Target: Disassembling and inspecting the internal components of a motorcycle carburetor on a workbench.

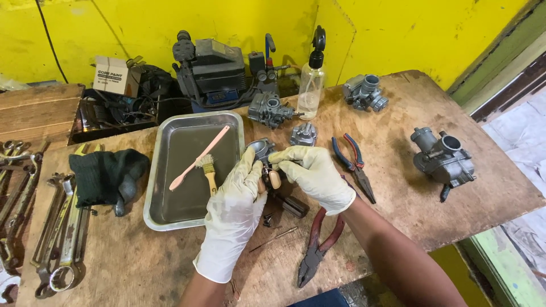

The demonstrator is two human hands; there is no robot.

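Cast-metal carburetor part (260, 149) in gloved hands (236, 199)

A single head-worn camera is looking steeply down from close above at the worktop (398, 187), facing forward over both hands toward the yellow wall (170, 23) beyond them.

worn wooden workbench (455, 216) against bright yellow walls (398, 34); even light
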